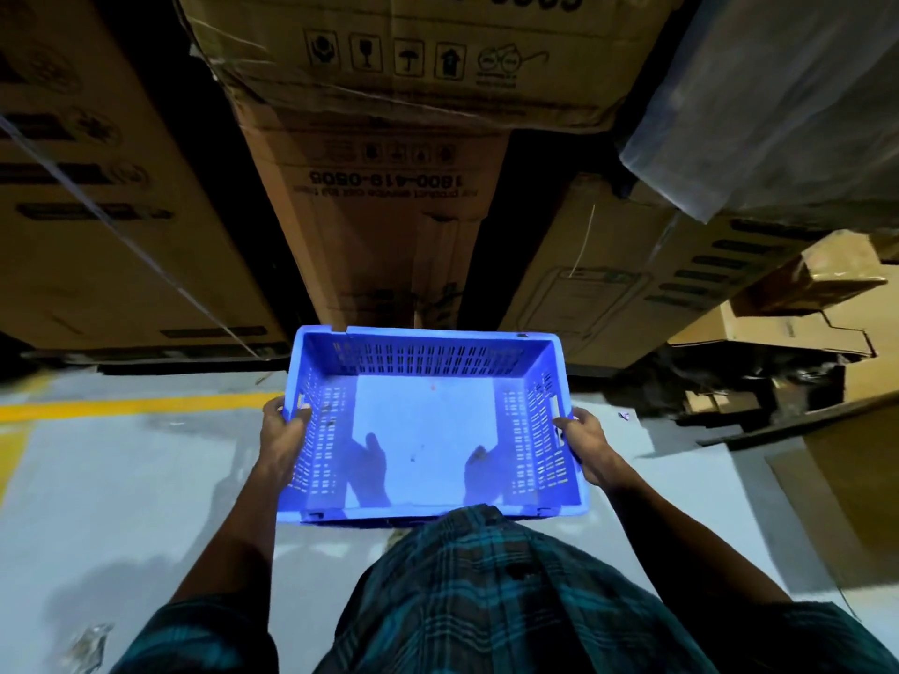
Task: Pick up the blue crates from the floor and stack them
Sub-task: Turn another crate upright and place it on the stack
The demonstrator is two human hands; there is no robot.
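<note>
Grey warehouse floor point(121, 479) with a yellow line point(136, 406), walled ahead by tall cardboard boxes point(379, 221), plastic wrap point(778, 114) upper right. Blue crate point(428, 430) held level off the floor, in front of a plaid shirt point(486, 600), empty, slotted walls. Left hand point(284, 432) clamped on the left rim, thumb inside. Right hand point(586, 445) closed on the right rim beside the handle slot.
</note>
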